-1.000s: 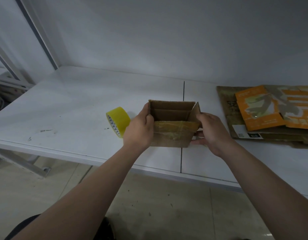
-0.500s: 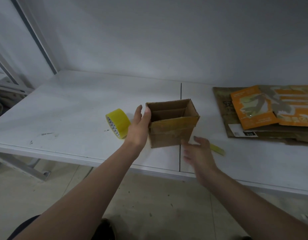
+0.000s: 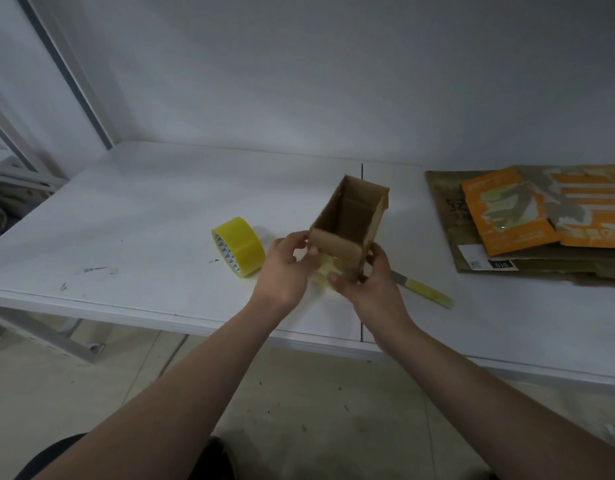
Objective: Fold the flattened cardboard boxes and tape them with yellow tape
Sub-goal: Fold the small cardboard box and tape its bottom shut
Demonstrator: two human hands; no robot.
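Box: cardboard box (image 3: 347, 220) tilted, open end up, near the desk's (image 3: 143, 220) front edge
Grip: left hand (image 3: 285, 271) and right hand (image 3: 372, 282) both clasp its near end
Tape: yellow tape roll (image 3: 240, 245) just left
Advice: thumbs should rub the taped seam flat

both hands hold a small folded cardboard box (image 3: 347, 226) above the white table (image 3: 143, 220), its open end tilted up and away. the left hand (image 3: 285, 271) grips the near left corner, and the right hand (image 3: 372, 282) grips the near right corner from below. pale tape shows on the box's underside between the hands. a yellow tape roll (image 3: 238, 247) lies on its side just left of the left hand. a yellowish knife-like tool (image 3: 423, 291) lies right of the right hand. flattened cardboard boxes (image 3: 541, 216), brown and orange, are stacked at the table's right end.
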